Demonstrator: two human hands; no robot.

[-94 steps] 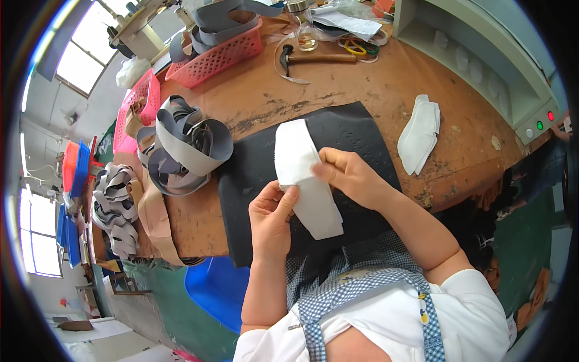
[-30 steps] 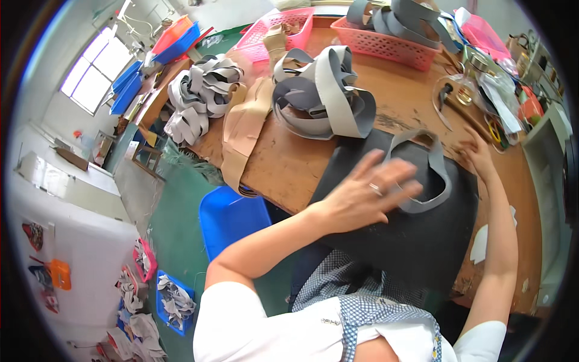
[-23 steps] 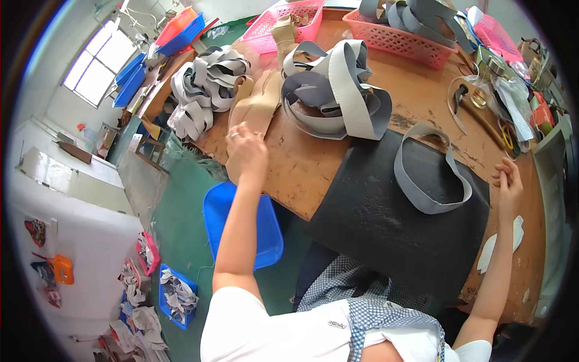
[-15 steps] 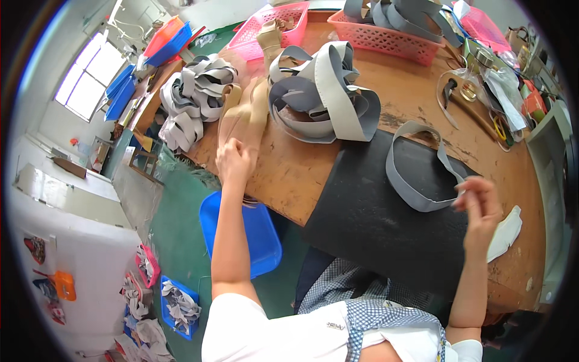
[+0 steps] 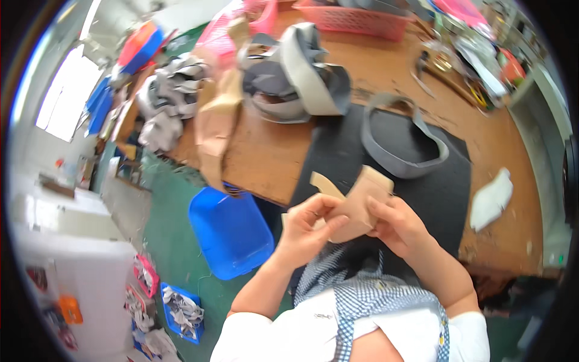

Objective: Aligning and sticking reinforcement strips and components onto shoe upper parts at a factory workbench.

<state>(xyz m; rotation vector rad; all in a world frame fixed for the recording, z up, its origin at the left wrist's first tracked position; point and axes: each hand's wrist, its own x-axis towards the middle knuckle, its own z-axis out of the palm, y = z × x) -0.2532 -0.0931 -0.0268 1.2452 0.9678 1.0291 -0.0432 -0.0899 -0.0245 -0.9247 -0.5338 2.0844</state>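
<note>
Both hands are together above the near edge of the black mat (image 5: 338, 142), with a tan strip of material (image 5: 360, 208) between them. My left hand (image 5: 307, 230) is closed on the left part of the strip, thumb and fingers pinching it. On the other side, my right hand (image 5: 401, 226) grips it with the thumb in front. One pale end of the strip sticks up between the hands. A grey band (image 5: 407, 168), bent into a loop, lies on the mat beyond my right hand. Left of the mat, a stack of tan strips (image 5: 216, 117) hangs over the table edge.
Coiled grey strips (image 5: 313, 78) and a pile of grey strips (image 5: 172, 90) occupy the table's far left. Pink baskets (image 5: 356, 21) stand behind. A hammer (image 5: 449, 81) lies far right, a white scrap (image 5: 491, 199) nearer. Below the edge is a blue bin (image 5: 232, 235).
My left hand has come from the tan stack to the mat's near edge with a tan strip. My right hand has let go of the grey band and moved left onto the strip. The view has shifted.
</note>
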